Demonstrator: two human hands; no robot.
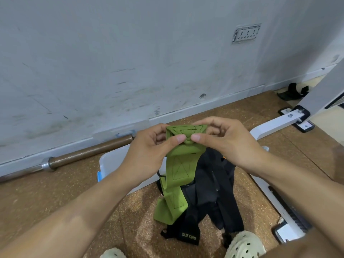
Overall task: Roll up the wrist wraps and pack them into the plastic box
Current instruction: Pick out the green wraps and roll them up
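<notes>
A green wrist wrap (177, 170) hangs from both my hands above the floor, its top end folded over into a short roll. My left hand (149, 151) pinches the left side of that roll with thumb and fingers. My right hand (221, 140) pinches the right side, the two thumbs almost touching. The wrap's tail drops down and lies on a heap of black wrist wraps (210, 194), one printed XUEYING. The clear plastic box (113, 161) with a blue clip sits on the floor behind my left forearm, partly hidden.
A barbell (89, 151) lies along the foot of the grey wall. A white bench frame (275, 125) runs down the right side, with a phone (284, 231) on the floor beside it. My pale clogs (243, 244) stand at the bottom edge on cork flooring.
</notes>
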